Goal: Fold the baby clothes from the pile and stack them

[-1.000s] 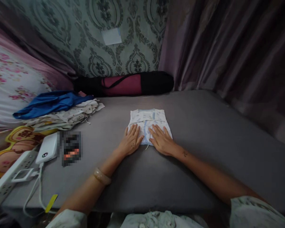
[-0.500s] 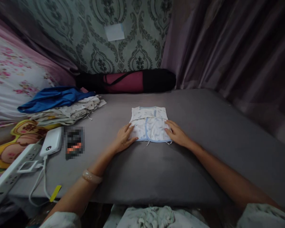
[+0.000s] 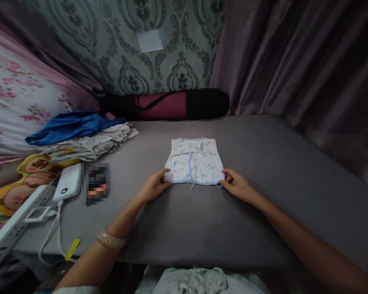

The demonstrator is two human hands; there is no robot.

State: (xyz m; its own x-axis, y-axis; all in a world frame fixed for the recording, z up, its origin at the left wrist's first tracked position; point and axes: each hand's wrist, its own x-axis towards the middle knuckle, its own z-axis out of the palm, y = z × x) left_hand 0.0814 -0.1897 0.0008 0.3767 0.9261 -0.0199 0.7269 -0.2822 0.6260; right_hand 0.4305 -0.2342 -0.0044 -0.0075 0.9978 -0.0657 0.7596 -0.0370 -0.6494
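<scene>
Small white garment (image 3: 204, 165) mid-frame, lying flat; blue-edged hem (image 3: 178, 181) faces frame bottom, neckline (image 3: 192, 139) top; long axis runs left-right. Left hand (image 3: 155, 185) at lower-left corner, right hand (image 3: 239, 187) at lower-right: thumbs, forefingers slightly parted, touching edges; whether pinching, cannot tell.

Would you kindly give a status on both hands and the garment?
Left hand at near left corner of garment, right hand at near right. Garment folded, lying flat on grey surface. Clothes pile and power bank apart, off left.
</scene>
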